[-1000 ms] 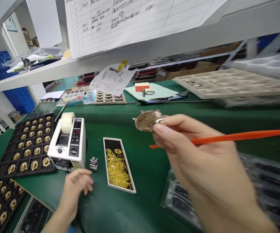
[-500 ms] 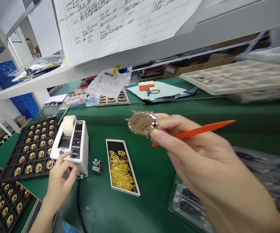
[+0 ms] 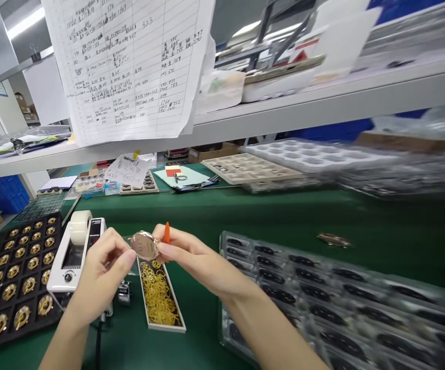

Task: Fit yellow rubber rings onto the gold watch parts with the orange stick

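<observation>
My right hand [image 3: 186, 252] pinches a rose-gold watch case [image 3: 144, 245] by its edge, the engraved back facing me. Tucked in the same fingers is a pointed orange plastic stick [image 3: 167, 235]. My left hand [image 3: 105, 270] is closed at the case's left side, thumb and forefinger together; a faint piece of clear tape [image 3: 130, 268] seems to show at its fingertips. Behind that hand stands a white tape dispenser [image 3: 62, 270] with a tape roll [image 3: 80, 227]. Below the case lies a white-rimmed tray [image 3: 183, 325] of yellow rings [image 3: 159, 298].
A black tray [image 3: 4, 259] of gold watch parts lies at left. Clear plastic trays [image 3: 269, 272] with dark parts fill the right. A small metal counter [image 3: 124, 293] sits beside the dispenser. One watch-like piece [image 3: 333, 240] lies farther back. A shelf [image 3: 284, 115] with handwritten sheets [image 3: 130, 67] hangs above.
My left hand has left the dispenser's front and come to the watch case. My right hand has brought the case and orange stick left and lower. The view has swung right.
</observation>
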Tool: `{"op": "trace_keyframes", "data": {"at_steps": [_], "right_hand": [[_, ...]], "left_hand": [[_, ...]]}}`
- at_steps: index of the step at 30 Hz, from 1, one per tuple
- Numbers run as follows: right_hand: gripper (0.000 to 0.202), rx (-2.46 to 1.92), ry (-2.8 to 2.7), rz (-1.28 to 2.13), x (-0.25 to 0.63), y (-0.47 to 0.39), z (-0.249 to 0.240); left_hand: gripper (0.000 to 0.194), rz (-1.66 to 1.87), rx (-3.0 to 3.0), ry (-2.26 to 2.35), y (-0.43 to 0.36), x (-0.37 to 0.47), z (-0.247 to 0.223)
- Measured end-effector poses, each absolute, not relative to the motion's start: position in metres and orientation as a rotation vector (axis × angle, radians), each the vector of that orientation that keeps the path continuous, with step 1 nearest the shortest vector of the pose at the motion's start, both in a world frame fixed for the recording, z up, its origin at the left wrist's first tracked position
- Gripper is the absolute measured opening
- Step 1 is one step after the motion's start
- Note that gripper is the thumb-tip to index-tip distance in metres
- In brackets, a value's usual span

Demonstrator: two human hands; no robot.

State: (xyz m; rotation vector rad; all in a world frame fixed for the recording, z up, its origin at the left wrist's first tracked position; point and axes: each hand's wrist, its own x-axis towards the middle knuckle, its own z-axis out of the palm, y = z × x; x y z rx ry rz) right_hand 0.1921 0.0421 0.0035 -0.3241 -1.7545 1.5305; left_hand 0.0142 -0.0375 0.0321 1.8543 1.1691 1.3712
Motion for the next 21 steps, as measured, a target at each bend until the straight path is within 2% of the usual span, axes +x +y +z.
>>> {"op": "trace_keyframes", "data": {"at_steps": [9, 21], "right_hand": [[0.040, -0.350, -1.779, 1.600, 0.189, 0.040, 0.003], [0.039, -0.390, -1.791, 1.574, 0.191, 0.044, -0.008]], "left_hand": [[0.026, 1.207, 1.871, 1.242, -0.024, 0.005, 0.022], [0.021, 1.185, 1.960, 1.307, -0.020, 0.008, 0.019]]}}
